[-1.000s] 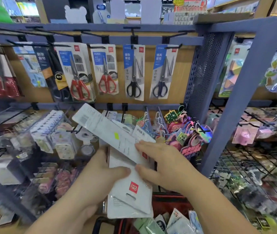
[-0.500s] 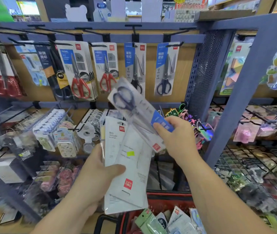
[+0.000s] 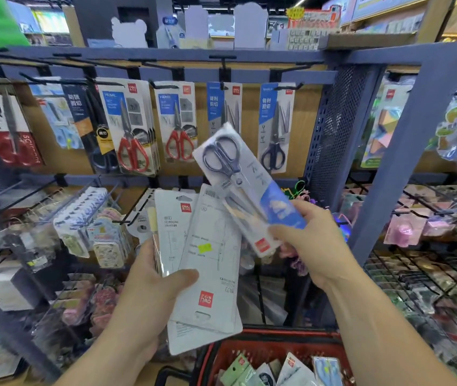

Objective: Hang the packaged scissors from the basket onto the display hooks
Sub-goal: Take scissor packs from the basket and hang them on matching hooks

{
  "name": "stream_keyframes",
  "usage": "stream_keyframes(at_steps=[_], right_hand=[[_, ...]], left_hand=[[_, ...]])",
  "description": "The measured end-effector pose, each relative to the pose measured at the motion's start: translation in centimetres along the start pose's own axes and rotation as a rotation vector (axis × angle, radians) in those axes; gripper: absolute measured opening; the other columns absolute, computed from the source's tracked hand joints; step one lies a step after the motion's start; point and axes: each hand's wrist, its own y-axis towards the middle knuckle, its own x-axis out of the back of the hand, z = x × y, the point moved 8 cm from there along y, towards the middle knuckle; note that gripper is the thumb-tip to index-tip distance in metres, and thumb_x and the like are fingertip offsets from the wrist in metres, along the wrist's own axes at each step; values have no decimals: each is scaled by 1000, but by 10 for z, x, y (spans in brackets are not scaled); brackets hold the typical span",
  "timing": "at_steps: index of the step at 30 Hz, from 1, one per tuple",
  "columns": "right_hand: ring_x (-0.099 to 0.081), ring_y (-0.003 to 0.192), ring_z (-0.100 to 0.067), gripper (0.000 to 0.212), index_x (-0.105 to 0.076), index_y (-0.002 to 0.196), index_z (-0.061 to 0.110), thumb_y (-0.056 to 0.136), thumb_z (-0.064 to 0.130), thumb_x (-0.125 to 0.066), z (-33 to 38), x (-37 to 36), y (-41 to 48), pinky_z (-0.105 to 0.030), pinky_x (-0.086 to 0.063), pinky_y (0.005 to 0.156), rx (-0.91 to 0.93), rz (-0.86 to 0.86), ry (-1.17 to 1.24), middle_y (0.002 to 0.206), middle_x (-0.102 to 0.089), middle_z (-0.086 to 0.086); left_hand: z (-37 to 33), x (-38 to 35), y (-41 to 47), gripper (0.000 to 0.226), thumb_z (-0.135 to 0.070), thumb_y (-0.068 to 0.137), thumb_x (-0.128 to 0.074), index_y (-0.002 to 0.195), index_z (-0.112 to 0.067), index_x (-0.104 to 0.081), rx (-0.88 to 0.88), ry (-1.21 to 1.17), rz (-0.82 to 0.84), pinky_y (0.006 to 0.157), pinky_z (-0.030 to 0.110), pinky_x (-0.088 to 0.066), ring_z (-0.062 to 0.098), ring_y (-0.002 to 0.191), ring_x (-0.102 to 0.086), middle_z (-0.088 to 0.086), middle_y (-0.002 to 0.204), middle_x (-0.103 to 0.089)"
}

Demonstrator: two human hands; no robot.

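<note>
The right hand (image 3: 305, 238) pinches the scissors pack (image 3: 245, 188) at its lower end, above the basket (image 3: 272, 346). Its long axis tilts, handles pointing up-left toward the hooks (image 3: 223, 69). The left hand (image 3: 152, 277) grips a stack of packs (image 3: 205, 263).

The scissors pack (image 3: 245, 188) has shiny clear plastic over smooth card. The basket (image 3: 272, 345) is red plastic. The hooks (image 3: 223, 68) are dark metal.

Scissors pack (image 3: 245, 188) right of card stack (image 3: 205, 263); basket (image 3: 266, 346) below; hooks (image 3: 223, 65) above.
</note>
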Motion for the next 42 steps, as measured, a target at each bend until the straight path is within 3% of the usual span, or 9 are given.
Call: stream_keyframes(at_steps=[5,14,19,25,29,32,35,38,42], right_hand=[[-71,70,-13,19,-76,82,19,93,4,-73,26,43,32,-30,-56,65,105,-230,332,81,-77,2],[-76,79,-19,13,-76,84,15,94,7,-72,92,47,88,-35,-60,71,244,-202,471,86,-79,-4],[-76,92,-21,14,-73,98,19,106,23,-61,124,42,114,-41,-63,79,371,-199,200,94,-80,-2],[-68,87,-24,27,-68,93,18,110,29,-50,127,44,142,-48,-59,81,353,-231,99,96,-74,-19],[-66,73,-11,27,-65,89,19,110,27,-51,121,48,166,-33,-53,70,320,-287,97,84,-72,-2],[-71,81,-20,25,-69,94,16,108,30,-53,108,45,191,-42,-57,74,279,-263,82,91,-76,-8],[-67,76,-14,31,-70,101,7,108,32,-54,101,47,213,-32,-54,68,283,-305,26,89,-74,-6],[-50,65,-6,31,-65,90,15,109,34,-50,100,47,238,-21,-40,54,247,-365,-147,76,-60,4],[-53,87,-25,38,-60,77,15,108,34,-47,100,49,269,-29,-34,73,205,-430,-434,94,-60,-12]], left_hand=[[4,13,8,54,13,91,-69,129,-25,-62,10,-53,-48,84,55,-62,29,94,-79,2,109,-81],[1,12,23,54,17,88,-68,128,-19,-62,40,-127,-43,88,66,-59,42,94,-78,13,112,-80],[-16,-7,27,63,16,77,-81,126,-19,-63,-10,-92,-9,68,48,-63,34,83,-80,8,101,-82],[-30,-22,31,50,21,86,-67,107,-24,-63,-54,-78,10,44,32,-58,22,62,-77,-4,77,-80],[-30,-24,36,47,16,88,-67,107,-26,-64,-63,-146,-9,69,48,-61,34,77,-79,5,92,-82],[-27,-27,40,46,14,88,-68,111,-26,-66,-65,-172,-9,83,57,-59,41,85,-78,9,100,-82],[-26,-29,44,46,16,87,-68,111,-24,-66,-78,-178,-15,82,55,-59,39,81,-79,10,98,-82],[-23,-28,49,50,18,86,-66,111,-25,-67,-92,-184,-22,78,53,-59,37,79,-79,10,99,-82],[-23,-27,54,52,19,85,-64,122,-18,-65,-110,-218,-21,59,46,-65,37,82,-79,12,103,-81]])
